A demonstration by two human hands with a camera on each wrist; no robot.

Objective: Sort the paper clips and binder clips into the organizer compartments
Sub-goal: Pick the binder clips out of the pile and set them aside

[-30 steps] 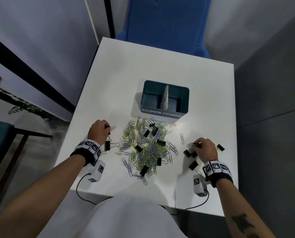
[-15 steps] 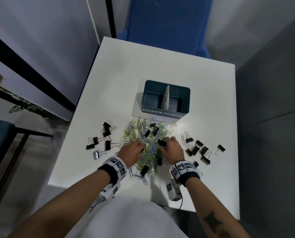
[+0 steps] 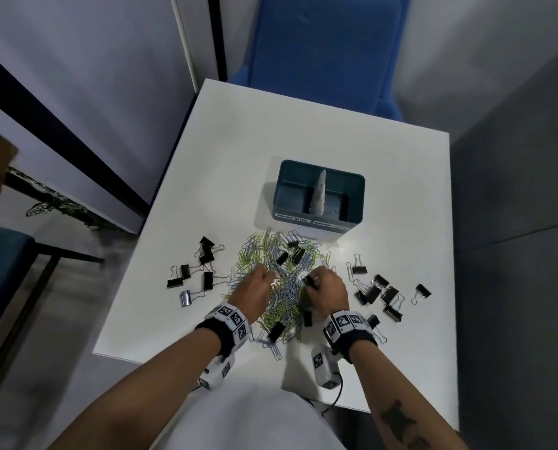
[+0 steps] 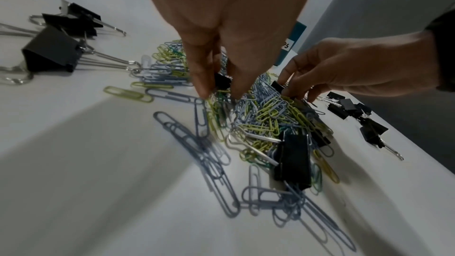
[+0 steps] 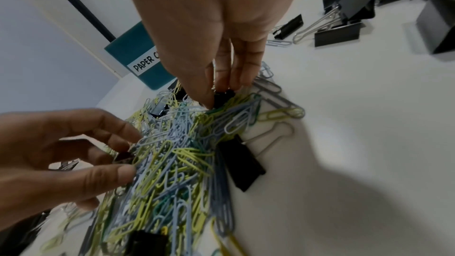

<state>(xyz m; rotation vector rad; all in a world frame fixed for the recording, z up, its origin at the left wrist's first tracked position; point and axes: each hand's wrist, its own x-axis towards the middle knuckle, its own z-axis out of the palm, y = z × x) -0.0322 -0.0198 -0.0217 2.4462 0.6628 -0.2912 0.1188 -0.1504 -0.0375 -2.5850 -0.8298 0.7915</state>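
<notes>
Since earlier, binder clip (image 5: 222, 95) between right hand (image 3: 328, 292) fingertips.

One organizer (image 3: 318, 222) with two compartments is seen on one table (image 3: 271, 131), beside a heap of paper clips (image 3: 280, 287) too many to count and about two dozen binder clips (image 3: 373, 292).

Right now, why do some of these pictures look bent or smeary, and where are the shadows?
Head view: wide lens bows the white table, edges soft. Left wrist view: the nearest paper clips are smeared, and broad hand shadows cross the tabletop. Right wrist view: the left hand looms large and blurred, and the binder clips look stretched at the corner.
</notes>
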